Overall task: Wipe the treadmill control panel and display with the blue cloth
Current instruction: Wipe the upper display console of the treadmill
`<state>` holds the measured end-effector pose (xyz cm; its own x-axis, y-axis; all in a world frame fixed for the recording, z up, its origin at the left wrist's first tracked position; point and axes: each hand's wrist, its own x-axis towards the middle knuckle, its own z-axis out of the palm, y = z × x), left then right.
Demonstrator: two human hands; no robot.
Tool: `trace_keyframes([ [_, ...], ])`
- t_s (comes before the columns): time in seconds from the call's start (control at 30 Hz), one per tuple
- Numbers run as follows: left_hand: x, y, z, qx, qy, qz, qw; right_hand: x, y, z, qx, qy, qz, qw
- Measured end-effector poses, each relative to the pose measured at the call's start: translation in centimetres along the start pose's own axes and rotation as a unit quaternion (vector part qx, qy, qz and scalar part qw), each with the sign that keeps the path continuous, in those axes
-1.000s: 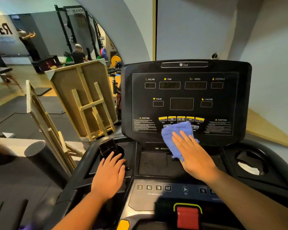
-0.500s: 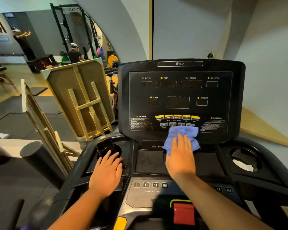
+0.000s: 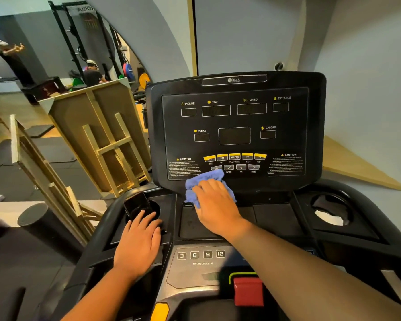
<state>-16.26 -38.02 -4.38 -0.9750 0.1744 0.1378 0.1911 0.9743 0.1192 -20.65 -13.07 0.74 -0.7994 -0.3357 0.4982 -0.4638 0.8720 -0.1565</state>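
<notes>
The black treadmill display panel (image 3: 234, 135) stands upright with dark readouts and yellow buttons. A bunched blue cloth (image 3: 204, 178) lies against its lower left edge, just under the button rows. My right hand (image 3: 215, 202) lies on top of the cloth with its fingers bent over it, holding it to the panel. My left hand (image 3: 138, 244) rests flat, fingers straight, on the left side of the console beside a cup holder. The lower control panel (image 3: 200, 254) with the numbered incline keys sits below, partly hidden by my right forearm.
A dark phone (image 3: 136, 203) stands in the left cup holder. The right cup holder (image 3: 331, 210) holds something white. A red safety key (image 3: 248, 290) sits at the console's front. Wooden frames (image 3: 97, 135) lean to the left. People stand far back left.
My right hand and the cloth have slid left along the panel's bottom edge, and its fingers have bent over the cloth. The left hand has stayed in place.
</notes>
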Motion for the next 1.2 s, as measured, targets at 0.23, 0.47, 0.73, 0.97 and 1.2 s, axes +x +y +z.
trace_keyframes([
  [0.23,0.1,-0.1,0.1,0.0,-0.001,0.0,1.0,-3.2,6.3,-2.5,-0.002,-0.024,0.076,0.997],
  [0.47,0.0,0.1,-0.1,-0.004,-0.002,-0.003,1.0,-5.3,11.3,-5.4,-0.093,-0.017,0.19,0.977],
  [0.73,-0.1,0.2,-0.3,-0.005,-0.012,-0.009,1.0,-0.3,0.5,-2.1,-0.074,-0.022,0.107,0.991],
  [0.97,0.0,0.2,-0.3,-0.003,-0.009,-0.009,1.0,1.3,-2.1,-0.2,0.014,-0.085,-0.006,0.996],
  [1.2,0.0,0.1,-0.3,-0.007,-0.014,-0.011,1.0,-1.3,3.3,-2.6,0.032,-0.09,0.059,0.994],
])
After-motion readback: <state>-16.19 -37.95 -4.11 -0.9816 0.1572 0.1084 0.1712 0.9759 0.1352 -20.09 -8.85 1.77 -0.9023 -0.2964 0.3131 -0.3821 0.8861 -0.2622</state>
